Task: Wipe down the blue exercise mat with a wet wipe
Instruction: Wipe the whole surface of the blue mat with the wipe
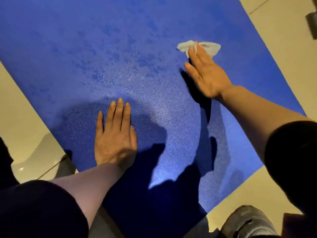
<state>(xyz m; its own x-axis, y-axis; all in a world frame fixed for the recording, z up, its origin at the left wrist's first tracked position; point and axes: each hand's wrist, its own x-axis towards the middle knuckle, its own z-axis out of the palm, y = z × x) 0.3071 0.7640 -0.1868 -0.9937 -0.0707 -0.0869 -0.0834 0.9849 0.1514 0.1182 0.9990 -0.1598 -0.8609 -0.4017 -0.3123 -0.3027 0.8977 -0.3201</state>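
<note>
Beside mat (85, 57), pale floor tiles (283, 54)

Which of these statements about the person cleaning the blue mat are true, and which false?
1. The right hand presses a crumpled white wet wipe onto the textured blue exercise mat with straight fingers. True.
2. The left hand holds a spray bottle. False: it lies flat on the mat, holding nothing.
3. The mat lies on a pale tiled floor. True.
4. The wipe lies under the left hand. False: it is under the right hand's fingertips.
</note>
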